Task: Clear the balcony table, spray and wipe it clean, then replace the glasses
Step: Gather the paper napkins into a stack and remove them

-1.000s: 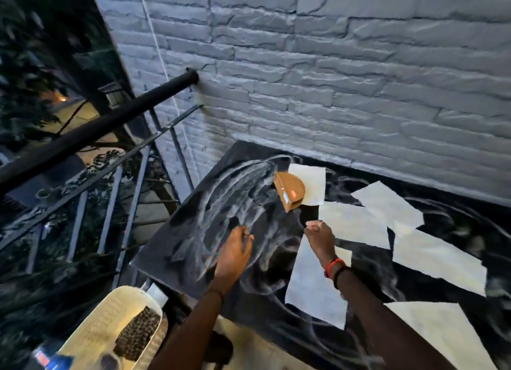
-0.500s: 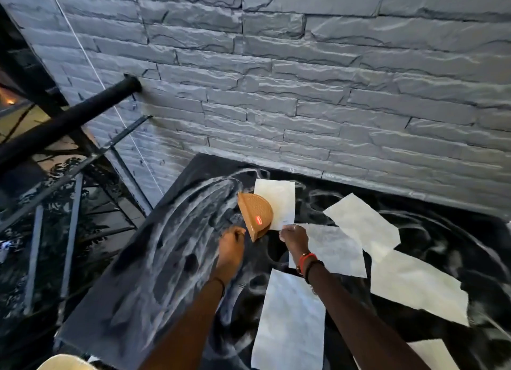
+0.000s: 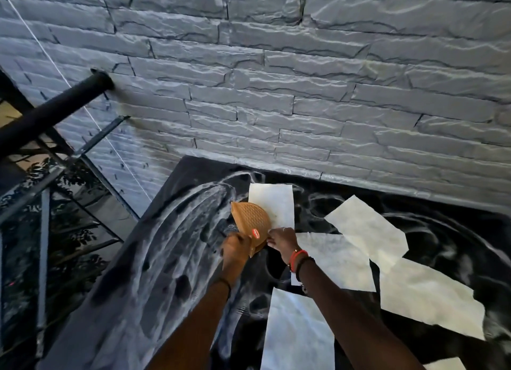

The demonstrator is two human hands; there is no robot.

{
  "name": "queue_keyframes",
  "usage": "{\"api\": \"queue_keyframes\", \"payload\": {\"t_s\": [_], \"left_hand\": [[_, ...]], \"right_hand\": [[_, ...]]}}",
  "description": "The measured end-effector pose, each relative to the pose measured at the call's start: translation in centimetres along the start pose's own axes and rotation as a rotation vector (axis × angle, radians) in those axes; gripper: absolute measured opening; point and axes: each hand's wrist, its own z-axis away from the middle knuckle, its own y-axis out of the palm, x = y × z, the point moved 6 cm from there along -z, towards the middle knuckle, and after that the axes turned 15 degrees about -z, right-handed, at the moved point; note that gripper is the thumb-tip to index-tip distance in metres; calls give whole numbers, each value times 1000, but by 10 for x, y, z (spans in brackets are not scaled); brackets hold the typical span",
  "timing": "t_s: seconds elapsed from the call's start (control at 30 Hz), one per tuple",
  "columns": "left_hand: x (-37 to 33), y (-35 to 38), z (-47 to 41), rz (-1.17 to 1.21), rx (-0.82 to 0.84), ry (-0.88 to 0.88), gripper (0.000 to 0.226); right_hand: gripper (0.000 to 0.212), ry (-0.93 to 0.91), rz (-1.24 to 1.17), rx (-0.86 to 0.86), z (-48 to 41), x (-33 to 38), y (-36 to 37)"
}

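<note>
Your left hand [image 3: 235, 248] is just left of the centre of the frame. Its fingers are curled around the lower corner of the tan perforated piece [image 3: 250, 220], and it holds this piece tilted up from the table [image 3: 171, 259]. The piece is half-round and has a small red label near its lower edge.

Your right hand [image 3: 280, 239] is just beside it on the right. Its fingers are curled and the tips meet the right rim of the piece, where the rim lies over a paper sheet [image 3: 272, 203]. I cannot tell if these fingers pinch the piece or the paper, or only touch them. On your right wrist there is a red bracelet [image 3: 297, 255] next to a dark one, and on your left wrist a thin black band [image 3: 224, 281].

The table fills the lower half of the frame, and its far edge is against the grey stone wall [image 3: 276, 93]. Its black top is covered with white smeared streaks, mostly on the left part.

More white sheets lie flat on the right part: one angled sheet [image 3: 365, 228] right of centre, one [image 3: 331, 259] beside your right wrist, one large sheet [image 3: 425, 295] at the lower right that overlaps them, and one [image 3: 296, 333] at the bottom between your forearms.

At the upper left of the frame a black railing [image 3: 49, 112] meets the wall.
</note>
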Motion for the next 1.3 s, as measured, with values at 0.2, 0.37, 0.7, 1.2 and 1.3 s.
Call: {"api": "queue_keyframes", "payload": {"t_s": [0.2, 0.37, 0.7, 1.2, 1.3], "left_hand": [[9, 2, -10, 69, 13, -48, 20], [22, -9, -5, 141, 3, -45, 12], [73, -36, 20, 109, 36, -75, 23], [119, -41, 60, 81, -13, -79, 31], [116, -35, 65, 26, -7, -55, 38]], "right_hand": [[20, 21, -237, 60, 7, 0, 16], [20, -45, -225, 109, 20, 6, 27], [12, -597, 566, -13, 94, 4, 66], [22, -634, 1089, 65, 143, -29, 101], [37, -641, 1006, 80, 151, -21, 96]]}}
